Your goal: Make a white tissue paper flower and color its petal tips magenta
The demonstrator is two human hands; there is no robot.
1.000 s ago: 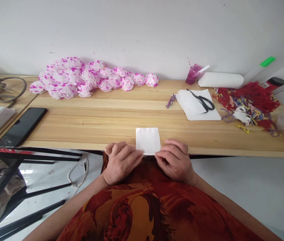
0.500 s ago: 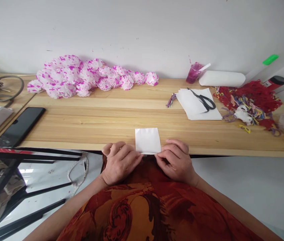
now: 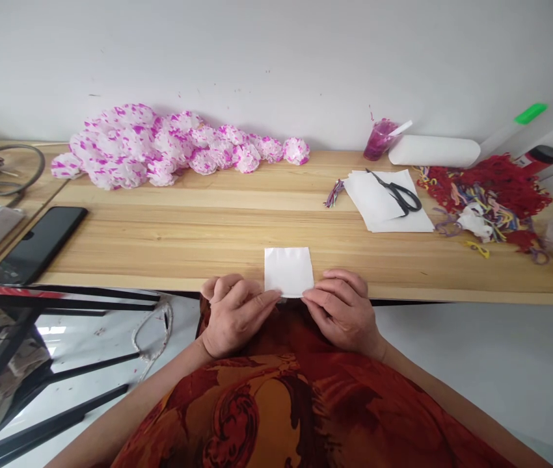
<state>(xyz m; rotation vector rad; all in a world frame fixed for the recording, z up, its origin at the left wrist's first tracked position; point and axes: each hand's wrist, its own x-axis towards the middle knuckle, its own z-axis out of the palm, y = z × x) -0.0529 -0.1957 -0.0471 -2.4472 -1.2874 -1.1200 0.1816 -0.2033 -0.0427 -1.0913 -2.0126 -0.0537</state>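
Note:
A white square of thin paper [image 3: 288,270] lies at the front edge of the wooden table, its near edge folded into a narrow strip. My left hand [image 3: 237,312] pinches the near left corner between thumb and forefinger, the other fingers curled. At the near right corner, my right hand [image 3: 342,312] pinches the same fold. Farther right lies a stack of white paper sheets [image 3: 374,211] with black-handled scissors [image 3: 404,198] on top. A small tassel of coloured threads [image 3: 334,194] touches the stack's left side.
Pink-and-white paper flowers [image 3: 120,146] are heaped along the wall. A phone [image 3: 37,244] lies at left on the wooden table [image 3: 183,240]. Back right are a cup of magenta liquid [image 3: 378,140], a white roll [image 3: 433,151], red and coloured threads [image 3: 496,195] and a black-capped container [image 3: 540,159].
My left thumb and forefinger have shifted slightly inward and up along the paper's near edge. The fold is pressed a little flatter; both hands otherwise stay in place.

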